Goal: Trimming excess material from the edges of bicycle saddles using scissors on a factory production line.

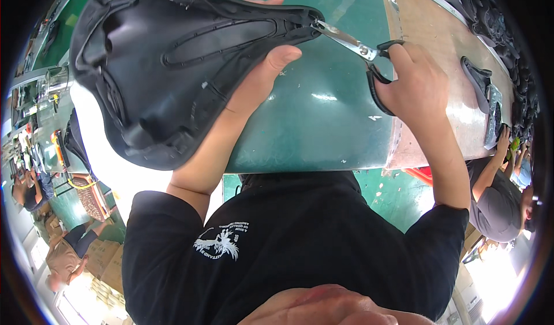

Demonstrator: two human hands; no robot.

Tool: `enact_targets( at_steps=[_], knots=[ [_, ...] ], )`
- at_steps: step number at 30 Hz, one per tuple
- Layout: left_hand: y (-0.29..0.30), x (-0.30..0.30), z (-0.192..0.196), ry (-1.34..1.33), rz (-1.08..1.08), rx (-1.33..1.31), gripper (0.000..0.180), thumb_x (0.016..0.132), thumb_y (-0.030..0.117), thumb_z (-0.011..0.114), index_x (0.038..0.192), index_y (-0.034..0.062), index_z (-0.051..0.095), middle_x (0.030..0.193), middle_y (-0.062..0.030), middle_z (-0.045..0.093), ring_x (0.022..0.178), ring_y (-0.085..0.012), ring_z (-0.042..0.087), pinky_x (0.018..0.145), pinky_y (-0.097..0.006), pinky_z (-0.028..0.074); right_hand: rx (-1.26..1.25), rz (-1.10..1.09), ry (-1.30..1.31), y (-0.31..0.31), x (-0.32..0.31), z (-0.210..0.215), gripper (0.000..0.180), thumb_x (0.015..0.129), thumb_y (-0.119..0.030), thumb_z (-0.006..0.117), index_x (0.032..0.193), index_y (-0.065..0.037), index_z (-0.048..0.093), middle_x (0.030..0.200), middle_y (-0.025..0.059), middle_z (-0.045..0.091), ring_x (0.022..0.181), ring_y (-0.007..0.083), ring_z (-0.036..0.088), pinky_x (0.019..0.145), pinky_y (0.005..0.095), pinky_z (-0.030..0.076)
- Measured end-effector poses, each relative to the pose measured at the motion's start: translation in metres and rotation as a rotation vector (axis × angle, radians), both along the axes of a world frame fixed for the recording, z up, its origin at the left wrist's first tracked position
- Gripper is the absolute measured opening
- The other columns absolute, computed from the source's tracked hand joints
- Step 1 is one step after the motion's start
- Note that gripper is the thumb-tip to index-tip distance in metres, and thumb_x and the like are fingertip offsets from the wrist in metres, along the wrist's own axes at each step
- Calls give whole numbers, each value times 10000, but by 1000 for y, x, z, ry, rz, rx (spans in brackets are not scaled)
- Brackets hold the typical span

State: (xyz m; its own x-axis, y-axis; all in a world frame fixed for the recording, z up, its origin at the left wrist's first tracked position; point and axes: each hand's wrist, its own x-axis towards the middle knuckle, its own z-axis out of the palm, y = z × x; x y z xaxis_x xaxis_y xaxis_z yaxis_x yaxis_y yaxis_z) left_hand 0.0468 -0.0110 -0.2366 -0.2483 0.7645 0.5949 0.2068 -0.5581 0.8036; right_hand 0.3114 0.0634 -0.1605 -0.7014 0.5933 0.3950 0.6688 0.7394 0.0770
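A black bicycle saddle (pixel 144 53), its underside facing up, rests in my left hand (pixel 266 71). The thumb lies along its near edge, and fingertips show past its far edge; the rest of that hand is hidden beneath. In my right hand (pixel 418 82) is a pair of scissors (pixel 365 51) with black handles, my fingers through the loops. The blades point left and their tips touch the saddle's narrow nose. Whether they are cutting something there I cannot make out.
Below the saddle spreads a green tabletop (pixel 311 129) with small white scraps, joined to a brownish board (pixel 427 13) on the right. Black saddle parts (pixel 485 88) lie there, with a dark pile (pixel 513 53) beyond. A co-worker (pixel 499 198) is at the right; more people are at far left.
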Motion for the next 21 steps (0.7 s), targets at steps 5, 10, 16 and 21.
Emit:
enact_targets(
  at_steps=[5,10,16,21],
  knots=[
    [4,13,3,-544,-96,62,324,875,130,858,1120,-33,723,1111,-135,760,1009,-228,728,962,-353,573,103,70,-63,6,10,14,287,713,-281,843,814,-116,631,776,23,597,711,234,639,572,372,509],
    [4,6,2,-656,-178,-84,251,899,60,800,1098,-43,686,1038,-137,756,982,-230,735,925,-360,589,132,149,-115,5,13,19,297,720,-270,844,782,-120,595,745,15,544,689,217,602,556,358,479],
    [5,3,-7,-762,-166,-290,419,912,133,753,1267,-36,609,1128,-131,718,987,-263,719,900,-380,587,93,216,-139,2,7,22,300,694,-258,837,769,-118,582,737,23,518,679,208,586,547,353,456],
    [-2,-4,-6,-856,-414,-364,395,974,189,687,1298,-21,601,1123,-112,716,982,-229,719,878,-379,594,62,286,-154,-5,0,24,296,689,-258,829,766,-119,580,739,23,514,678,206,581,545,352,449]
  ],
)
